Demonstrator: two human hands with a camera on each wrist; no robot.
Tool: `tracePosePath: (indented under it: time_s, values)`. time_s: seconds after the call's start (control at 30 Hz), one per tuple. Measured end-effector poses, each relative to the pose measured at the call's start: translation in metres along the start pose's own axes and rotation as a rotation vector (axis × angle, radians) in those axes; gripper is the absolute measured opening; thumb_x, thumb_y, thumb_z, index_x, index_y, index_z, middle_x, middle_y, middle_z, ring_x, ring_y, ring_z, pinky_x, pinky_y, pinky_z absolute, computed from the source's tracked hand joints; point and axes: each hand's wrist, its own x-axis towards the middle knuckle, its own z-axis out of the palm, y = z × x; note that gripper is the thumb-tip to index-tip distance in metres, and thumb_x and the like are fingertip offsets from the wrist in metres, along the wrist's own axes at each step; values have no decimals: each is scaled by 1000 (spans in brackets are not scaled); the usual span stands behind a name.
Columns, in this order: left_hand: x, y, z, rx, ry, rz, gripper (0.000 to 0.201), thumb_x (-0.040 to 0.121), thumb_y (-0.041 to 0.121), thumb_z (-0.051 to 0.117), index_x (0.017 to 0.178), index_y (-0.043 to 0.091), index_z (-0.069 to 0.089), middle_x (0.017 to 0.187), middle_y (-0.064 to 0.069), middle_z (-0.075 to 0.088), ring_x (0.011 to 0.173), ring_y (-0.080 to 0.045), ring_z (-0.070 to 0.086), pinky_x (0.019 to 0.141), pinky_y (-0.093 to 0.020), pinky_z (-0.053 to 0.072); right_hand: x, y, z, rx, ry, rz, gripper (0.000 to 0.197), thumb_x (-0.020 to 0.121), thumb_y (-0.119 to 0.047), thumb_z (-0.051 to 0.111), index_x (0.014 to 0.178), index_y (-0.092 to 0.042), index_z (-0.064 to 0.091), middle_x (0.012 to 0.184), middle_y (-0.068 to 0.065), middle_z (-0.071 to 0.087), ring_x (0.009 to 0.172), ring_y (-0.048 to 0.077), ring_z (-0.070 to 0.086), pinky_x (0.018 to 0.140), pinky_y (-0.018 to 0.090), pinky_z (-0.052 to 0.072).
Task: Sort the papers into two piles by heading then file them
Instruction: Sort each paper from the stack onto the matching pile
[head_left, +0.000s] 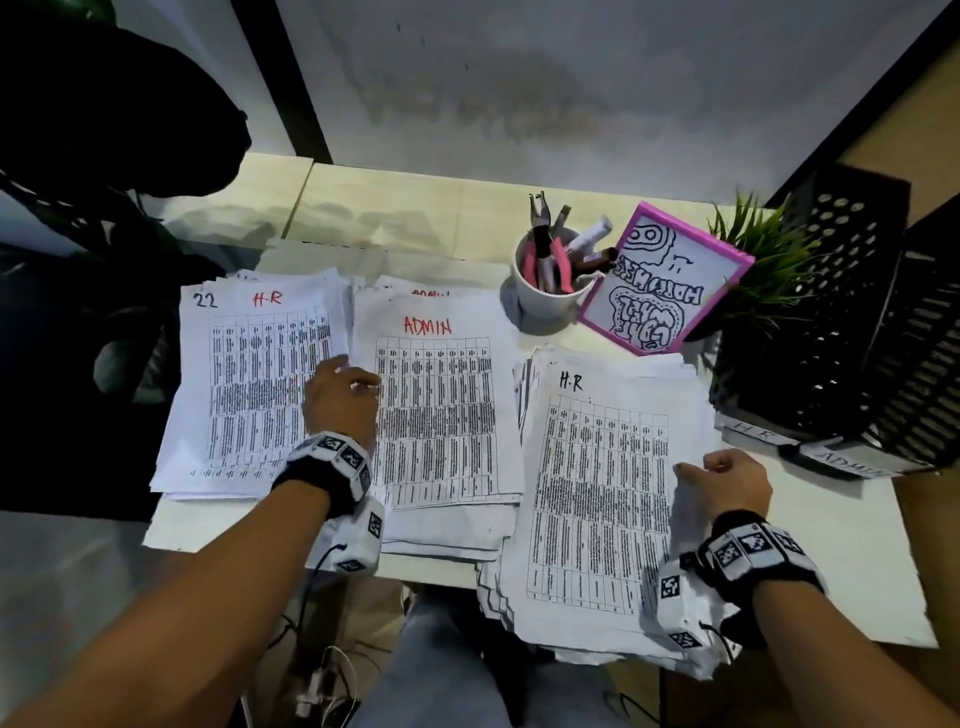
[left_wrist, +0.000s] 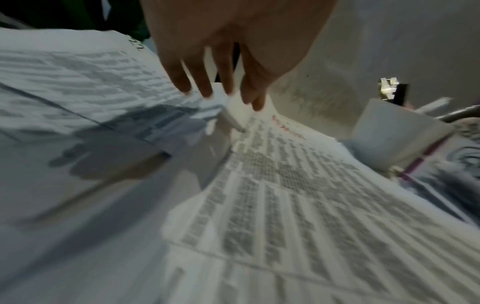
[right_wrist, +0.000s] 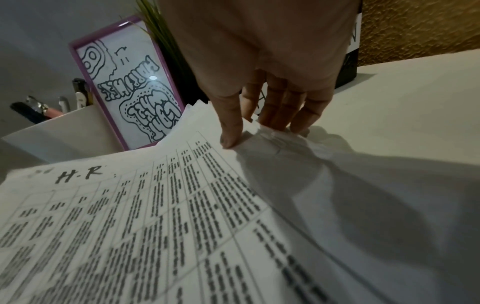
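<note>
Sorting mid-run | right hand (head_left: 730, 483) fingers (right_wrist: 231, 131) pinch unsorted stack's (head_left: 597, 493) top H.R sheet edge, likely lifting | left hand (head_left: 340, 395) relaxed between H.R pile (head_left: 249, 374) and ADMIN pile (head_left: 441, 415) | file trays (head_left: 841, 332) waiting.

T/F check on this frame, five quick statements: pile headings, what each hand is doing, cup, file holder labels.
1. The top sheet of the unsorted stack of printed white papers on the right is headed ADMIN. False: it reads H.R.
2. The right hand pinches that stack's right edge. True.
3. The left hand grips a pen. False: it holds nothing, fingers loose between the H.R pile and the ADMIN pile.
4. The white cup holds pink-handled pliers and markers. True.
5. The black perforated file holder has no labels. False: white strips read H.R and ADMIN.
</note>
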Motion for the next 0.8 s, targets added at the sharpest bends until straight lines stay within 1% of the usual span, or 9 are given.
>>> tracePosePath:
  time_s: [0.1, 0.17, 0.23, 0.3, 0.37, 0.47, 0.57, 0.7, 0.8]
  values:
    - [-18, 19, 13, 82, 88, 110, 25, 86, 0, 52, 88, 16, 71, 142, -3, 40, 130, -26, 35, 105, -40, 37, 3, 3, 1, 34, 3, -19, 20, 76, -6, 73, 65, -5, 57, 59, 8, 52, 51, 19, 44, 50, 20, 36]
    - [-32, 37, 26, 19, 18, 253, 24, 85, 0, 52, 93, 16, 68, 140, -3, 40, 130, -26, 34, 106, -41, 37, 3, 2, -4, 73, 27, -57, 16, 78, -4, 71, 66, -2, 60, 62, 11, 54, 54, 21, 45, 48, 18, 35]
    - [-41, 51, 45, -74, -79, 363, 24, 85, -1, 50, 95, 14, 66, 133, -5, 45, 126, -25, 40, 103, -36, 38, 2, 1, -11, 94, 41, -131, 6, 80, -3, 68, 77, 2, 67, 72, 11, 60, 67, 22, 52, 54, 19, 38]
    - [-49, 69, 62, -172, -178, 407, 26, 84, -2, 48, 98, 11, 66, 120, -5, 53, 114, -25, 52, 98, -34, 43, 8, 5, -15, 125, 35, -190, 17, 81, 2, 67, 98, 6, 70, 86, 9, 65, 80, 23, 59, 72, 19, 40]
    - [-60, 86, 77, -239, -271, 398, 27, 85, 1, 45, 100, 8, 66, 106, -6, 62, 98, -25, 62, 89, -40, 52, 11, 11, -17, 199, 10, -194, 27, 81, 9, 64, 107, 3, 69, 91, 6, 65, 79, 16, 61, 73, 18, 46]
    - [-73, 103, 96, -178, -386, 365, 27, 87, 4, 46, 100, 4, 69, 98, -13, 70, 91, -28, 65, 85, -39, 52, 14, 23, -22, 331, 0, -182, 42, 78, 16, 59, 77, -22, 76, 75, -14, 71, 67, -6, 60, 72, 8, 47]
    - [-86, 111, 112, -20, -401, 290, 28, 91, 2, 43, 107, 1, 65, 108, -16, 66, 98, -32, 61, 86, -38, 49, 11, 33, -28, 513, 29, -116, 57, 73, 19, 50, 52, -30, 70, 77, -9, 69, 75, 1, 61, 85, 22, 47]
    - [-95, 111, 124, 18, -296, 175, 28, 90, 6, 51, 117, 2, 56, 123, -17, 50, 111, -34, 50, 91, -38, 43, 9, 47, -39, 705, 12, -84, 46, 71, 17, 48, 48, -18, 66, 75, -10, 73, 86, 13, 65, 83, 25, 49]
    - [-93, 104, 127, 64, -275, 151, 47, 81, 16, 70, 121, 4, 48, 125, -15, 44, 113, -32, 46, 91, -41, 42, 14, 62, -48, 779, -99, -46, 39, 70, 16, 48, 47, -14, 61, 81, 8, 74, 87, 28, 63, 72, 29, 52]
